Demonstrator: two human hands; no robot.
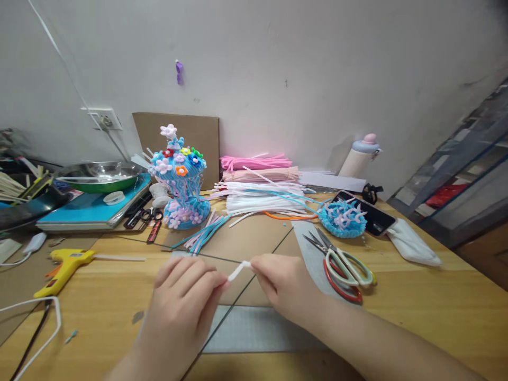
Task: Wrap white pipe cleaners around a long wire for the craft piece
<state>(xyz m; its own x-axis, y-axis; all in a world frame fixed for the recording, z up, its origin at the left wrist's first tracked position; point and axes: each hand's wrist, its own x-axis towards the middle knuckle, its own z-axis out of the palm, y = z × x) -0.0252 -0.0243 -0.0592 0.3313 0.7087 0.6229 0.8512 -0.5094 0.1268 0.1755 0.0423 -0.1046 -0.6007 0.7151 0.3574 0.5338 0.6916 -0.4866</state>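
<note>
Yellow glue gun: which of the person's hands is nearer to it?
Left. The left hand is to the right of the yellow glue gun, with tabletop between; the right hand is farther right, past the left hand.

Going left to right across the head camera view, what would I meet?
Yellow plastic glue gun, left hand, bent white fuzzy strip, right hand, round blue craft with pale pink spikes, white soft packet.

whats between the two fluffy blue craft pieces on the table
White fuzzy stems, pink bundles behind, blue stems on top and an orange stem in front; the head view shows it.
</note>
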